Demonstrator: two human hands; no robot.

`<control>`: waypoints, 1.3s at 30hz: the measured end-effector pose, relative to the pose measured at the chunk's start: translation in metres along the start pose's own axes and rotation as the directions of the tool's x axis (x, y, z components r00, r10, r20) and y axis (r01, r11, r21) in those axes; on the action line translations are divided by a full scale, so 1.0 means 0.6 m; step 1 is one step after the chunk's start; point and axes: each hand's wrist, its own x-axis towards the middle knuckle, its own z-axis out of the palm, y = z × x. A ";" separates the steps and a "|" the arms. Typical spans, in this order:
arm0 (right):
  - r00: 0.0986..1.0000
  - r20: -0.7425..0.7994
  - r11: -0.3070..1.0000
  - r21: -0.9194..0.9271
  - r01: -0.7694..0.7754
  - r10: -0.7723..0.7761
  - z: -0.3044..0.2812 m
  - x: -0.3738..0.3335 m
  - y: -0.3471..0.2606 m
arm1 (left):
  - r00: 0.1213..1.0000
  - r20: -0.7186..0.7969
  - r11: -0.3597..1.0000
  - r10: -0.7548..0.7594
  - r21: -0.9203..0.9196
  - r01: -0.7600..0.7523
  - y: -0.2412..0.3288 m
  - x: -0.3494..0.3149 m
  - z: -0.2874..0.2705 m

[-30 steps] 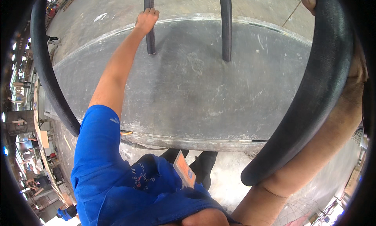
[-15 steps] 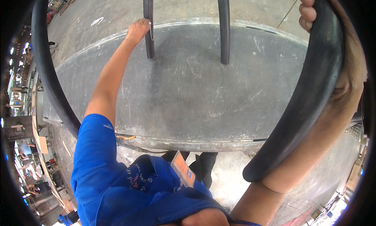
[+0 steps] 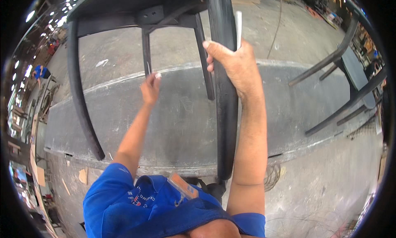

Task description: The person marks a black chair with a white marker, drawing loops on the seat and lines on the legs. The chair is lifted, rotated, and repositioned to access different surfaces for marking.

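Observation:
A black chair [image 3: 75, 85] stands over a dark grey low platform [image 3: 177, 126], with its seat at the top of the view. My right hand [image 3: 233, 58] is wrapped round the chair's near right leg [image 3: 226, 118], thumb across the front. A slim white stick [image 3: 239, 28] juts up beside that hand; whether the fingers hold it too is unclear. Beside the far left leg [image 3: 146, 52], my left hand [image 3: 151, 87] is closed in a pinch. A small white bit shows at its fingertips, with a thin pale strip above it, too blurred to name.
Another black chair [image 3: 350, 73] rests on the platform at the right. Coiled wire [image 3: 273, 176] lies on the floor by the near edge. Far left, a person in blue [image 3: 40, 72] stands by benches. A white scrap [image 3: 102, 63] lies on the floor beyond.
More of the chair has come into view, including its seat. My right hand and the leg it grips now appear nearer the middle. My left hand appears lower, off the leg it was against.

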 end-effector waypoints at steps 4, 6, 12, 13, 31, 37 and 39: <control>0.999 0.042 0.998 0.060 -0.002 0.000 0.005 0.006 0.000 | 0.869 0.326 0.815 -0.372 -0.334 0.474 0.072 -0.185 -0.017; 0.999 0.045 0.997 0.078 -0.005 0.001 0.006 0.011 0.000 | 0.815 0.432 0.750 -0.388 -0.366 0.551 0.104 -0.240 -0.032; 0.995 0.094 0.994 0.106 0.029 -0.039 0.009 0.027 0.008 | 0.829 0.338 0.681 -0.446 -0.473 0.559 0.145 -0.324 -0.108; 0.994 0.092 0.992 0.116 0.044 -0.055 0.010 0.029 0.011 | 0.818 0.319 0.634 -0.478 -0.519 0.573 0.151 -0.338 -0.120; 0.999 0.034 0.993 0.120 0.022 -0.026 0.034 0.034 0.028 | 0.922 -0.097 0.905 -0.375 -0.256 0.341 0.322 -0.328 -0.280; 0.999 0.034 1.000 -0.004 0.014 -0.014 0.035 0.004 0.020 | 0.773 -0.062 0.726 0.632 0.396 -0.562 0.586 0.002 -0.279; 1.000 0.021 0.999 -0.049 0.017 -0.016 0.032 -0.005 0.015 | 0.498 0.215 0.374 0.840 0.436 -0.819 0.661 0.101 -0.220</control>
